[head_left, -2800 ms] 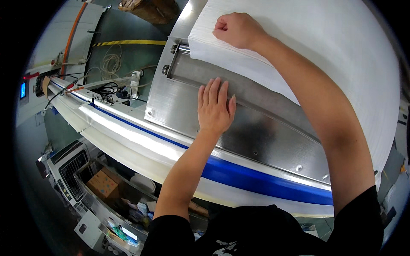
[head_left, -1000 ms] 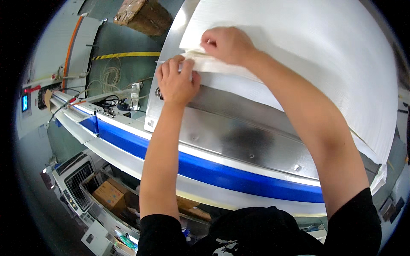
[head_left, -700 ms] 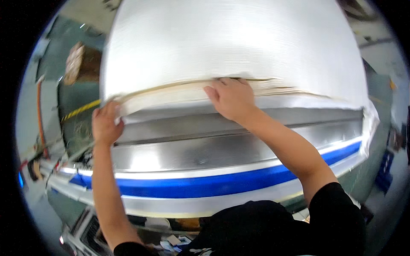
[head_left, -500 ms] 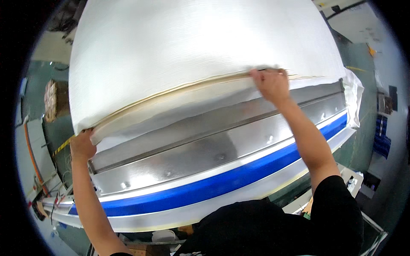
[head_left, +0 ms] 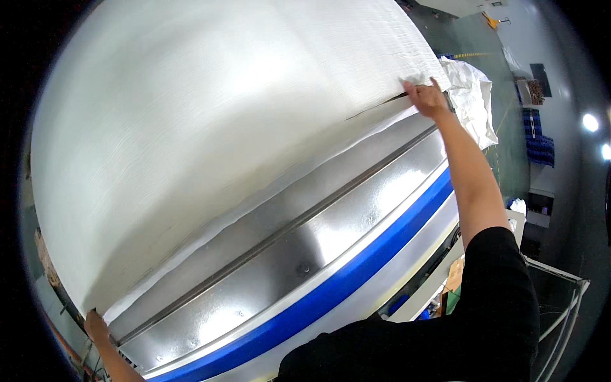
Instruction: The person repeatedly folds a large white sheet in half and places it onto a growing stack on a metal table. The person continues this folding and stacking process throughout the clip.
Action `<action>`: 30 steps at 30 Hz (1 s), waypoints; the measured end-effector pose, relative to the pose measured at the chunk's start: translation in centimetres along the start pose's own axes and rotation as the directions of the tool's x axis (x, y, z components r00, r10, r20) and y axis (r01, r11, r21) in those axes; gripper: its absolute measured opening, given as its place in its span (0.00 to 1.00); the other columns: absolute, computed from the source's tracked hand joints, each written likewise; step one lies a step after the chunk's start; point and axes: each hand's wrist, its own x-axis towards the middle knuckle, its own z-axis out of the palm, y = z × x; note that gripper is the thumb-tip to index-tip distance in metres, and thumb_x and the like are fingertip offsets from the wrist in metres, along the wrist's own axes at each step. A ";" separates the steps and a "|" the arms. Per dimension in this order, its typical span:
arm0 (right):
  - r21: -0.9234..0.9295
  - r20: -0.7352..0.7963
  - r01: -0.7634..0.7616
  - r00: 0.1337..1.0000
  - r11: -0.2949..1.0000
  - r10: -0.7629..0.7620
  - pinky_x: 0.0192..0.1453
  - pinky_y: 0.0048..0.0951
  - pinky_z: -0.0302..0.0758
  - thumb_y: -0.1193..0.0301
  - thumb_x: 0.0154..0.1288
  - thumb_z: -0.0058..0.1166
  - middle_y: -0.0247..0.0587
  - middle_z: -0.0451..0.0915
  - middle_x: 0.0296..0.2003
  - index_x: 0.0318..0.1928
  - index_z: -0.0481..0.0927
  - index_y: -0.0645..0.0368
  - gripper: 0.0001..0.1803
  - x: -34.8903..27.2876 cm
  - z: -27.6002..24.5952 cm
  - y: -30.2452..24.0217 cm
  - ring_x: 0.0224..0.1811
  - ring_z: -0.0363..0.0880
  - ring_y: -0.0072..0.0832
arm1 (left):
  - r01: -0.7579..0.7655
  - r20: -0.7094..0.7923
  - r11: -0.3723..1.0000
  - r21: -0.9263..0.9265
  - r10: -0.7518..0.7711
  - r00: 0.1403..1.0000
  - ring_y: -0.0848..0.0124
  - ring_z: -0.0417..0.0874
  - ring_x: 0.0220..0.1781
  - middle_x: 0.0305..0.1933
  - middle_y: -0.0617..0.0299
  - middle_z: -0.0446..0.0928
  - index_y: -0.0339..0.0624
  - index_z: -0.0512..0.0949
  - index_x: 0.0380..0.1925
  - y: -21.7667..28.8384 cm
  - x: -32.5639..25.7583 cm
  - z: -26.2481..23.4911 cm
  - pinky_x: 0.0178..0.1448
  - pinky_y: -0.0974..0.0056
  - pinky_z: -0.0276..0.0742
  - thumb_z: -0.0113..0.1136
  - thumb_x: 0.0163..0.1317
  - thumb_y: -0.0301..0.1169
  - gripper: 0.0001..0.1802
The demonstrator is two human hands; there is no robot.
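A large white sheet (head_left: 210, 114) with fine ripples spreads away from me, and its near edge runs from lower left to upper right. My left hand (head_left: 97, 326) is closed on the sheet's near left corner, with its fingers partly hidden. At the right end of that edge, my right hand (head_left: 428, 99) grips the sheet, one finger raised. A dark gap shows under the edge beside the right hand. Below the edge, a thin white layer (head_left: 254, 202) lies along a shiny metal surface (head_left: 280, 254) that has a long dark seam.
A blue strip (head_left: 344, 280) runs along the near side of the metal, with a pale ledge in front. Crumpled white material (head_left: 472, 95) hangs at the right end. A metal frame (head_left: 563, 280) stands at the lower right, on a green floor (head_left: 503, 127).
My right hand has slid right along the edge to near the corner. My view has turned, so the left hand appears lower. The tan layered edge between my hands no longer shows.
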 end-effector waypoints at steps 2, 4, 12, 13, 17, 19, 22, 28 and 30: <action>-0.016 -0.060 0.064 0.996 0.998 -0.065 0.71 0.42 0.46 0.47 0.70 0.16 0.49 0.80 0.41 0.43 0.81 0.54 0.37 3.0 2.1 2.4 0.51 0.75 0.39 | -0.011 -0.040 1.000 -0.024 0.010 0.999 0.49 0.78 0.43 0.39 0.47 0.78 0.37 0.74 0.38 -5.8 -1.9 1.6 0.44 0.51 0.75 0.51 0.59 0.27 0.08; -0.086 -0.068 0.081 0.994 0.993 -0.087 0.64 0.41 0.60 0.53 0.71 0.26 0.50 0.79 0.44 0.51 0.77 0.54 0.27 2.4 3.5 7.0 0.53 0.75 0.40 | -0.108 0.046 0.993 0.046 0.106 0.993 0.48 0.78 0.42 0.39 0.47 0.78 0.37 0.73 0.40 -2.0 0.4 2.3 0.44 0.50 0.74 0.51 0.58 0.26 0.10; -0.046 -0.010 0.117 0.993 0.992 -0.117 0.50 0.39 0.72 0.72 0.58 0.43 0.48 0.79 0.40 0.40 0.79 0.58 0.13 6.3 6.1 7.9 0.44 0.77 0.44 | -0.141 0.073 0.911 0.388 0.122 0.990 0.51 0.79 0.42 0.39 0.49 0.78 0.39 0.75 0.41 -10.8 -2.7 3.1 0.46 0.53 0.75 0.48 0.59 0.26 0.11; -0.478 0.165 0.332 0.943 0.814 -0.288 0.55 0.37 0.71 0.71 0.62 0.41 0.45 0.79 0.45 0.47 0.78 0.55 0.16 6.3 9.7 11.6 0.48 0.77 0.42 | -0.297 -0.011 0.730 0.616 0.385 0.923 0.53 0.79 0.44 0.40 0.50 0.79 0.40 0.75 0.41 -12.7 -1.2 0.6 0.47 0.54 0.75 0.48 0.60 0.27 0.11; -0.200 0.044 0.084 0.996 0.976 -0.077 0.53 0.31 0.73 0.73 0.62 0.45 0.36 0.77 0.50 0.51 0.77 0.48 0.17 4.4 4.4 12.1 0.50 0.76 0.33 | 0.002 0.150 0.990 0.138 -0.023 0.988 0.53 0.77 0.46 0.46 0.54 0.77 0.49 0.75 0.45 -2.2 -1.0 -0.3 0.49 0.51 0.72 0.48 0.60 0.28 0.14; -0.202 -0.020 0.220 0.973 0.954 -0.228 0.52 0.36 0.73 0.76 0.58 0.49 0.40 0.79 0.46 0.54 0.75 0.46 0.21 3.6 1.6 11.6 0.48 0.77 0.39 | -0.086 0.053 0.974 0.210 0.076 0.996 0.53 0.78 0.44 0.42 0.56 0.79 0.50 0.75 0.44 -1.5 -3.0 -2.4 0.48 0.52 0.73 0.51 0.55 0.27 0.15; -0.047 -0.021 0.030 0.999 0.998 -0.031 0.54 0.40 0.71 0.74 0.59 0.45 0.46 0.78 0.46 0.54 0.74 0.48 0.21 1.9 -0.8 13.4 0.48 0.76 0.44 | 0.012 0.052 0.986 0.164 -0.021 0.998 0.54 0.78 0.48 0.47 0.55 0.78 0.57 0.75 0.51 -2.7 -6.6 -7.0 0.51 0.53 0.73 0.46 0.60 0.29 0.19; 0.065 -0.009 0.235 0.972 0.970 -0.235 0.55 0.39 0.69 0.79 0.52 0.47 0.55 0.77 0.47 0.53 0.74 0.60 0.23 -0.8 -0.9 24.0 0.51 0.74 0.48 | -0.052 0.176 0.993 0.104 0.033 0.984 0.52 0.77 0.49 0.47 0.52 0.77 0.53 0.75 0.49 -7.5 -11.1 -11.0 0.51 0.53 0.72 0.50 0.55 0.28 0.20; -0.022 0.059 0.270 0.961 0.962 -0.269 0.55 0.39 0.69 0.80 0.52 0.47 0.55 0.77 0.46 0.52 0.74 0.60 0.23 -2.9 -0.6 24.9 0.50 0.74 0.49 | -0.069 0.242 0.992 0.104 0.042 0.969 0.52 0.77 0.48 0.47 0.52 0.77 0.52 0.76 0.47 -8.8 -13.8 -9.8 0.51 0.54 0.72 0.49 0.53 0.25 0.20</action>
